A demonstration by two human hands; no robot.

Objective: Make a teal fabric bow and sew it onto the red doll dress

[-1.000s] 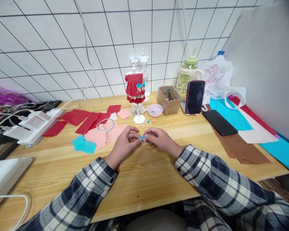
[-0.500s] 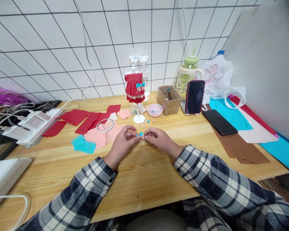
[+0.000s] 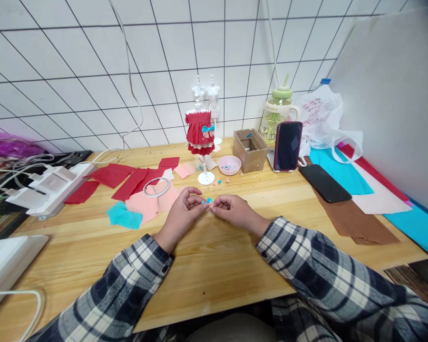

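Between my fingertips, just above the wooden table (image 3: 214, 266), is a small blue and pink bow (image 3: 209, 201). My left hand (image 3: 184, 213) pinches its left side with thumb and forefinger. From the right, my right hand (image 3: 233, 210) grips the other side, and its curled fingers cover part of the bow. Behind them a red ruffled doll dress (image 3: 199, 130) hangs on a small white mannequin stand (image 3: 206, 177); a similar blue and pink bow (image 3: 208, 128) sits at its waist. A pink bowl (image 3: 229, 166) of tiny shiny beads stands close by.
Red paper pieces (image 3: 137, 183), peach paper (image 3: 153, 202), a blue piece (image 3: 124, 215) and a white ring (image 3: 156, 187) lie at left. A cardboard box (image 3: 250, 154), propped phone (image 3: 288, 146) and bottle (image 3: 276, 114) stand behind. A black phone (image 3: 326, 182) rests on brown paper (image 3: 356, 221) at right.
Both hands stay almost in place around the bow, with the right fingers shifted slightly left. The whole view has moved a little, so the background sits slightly lower.
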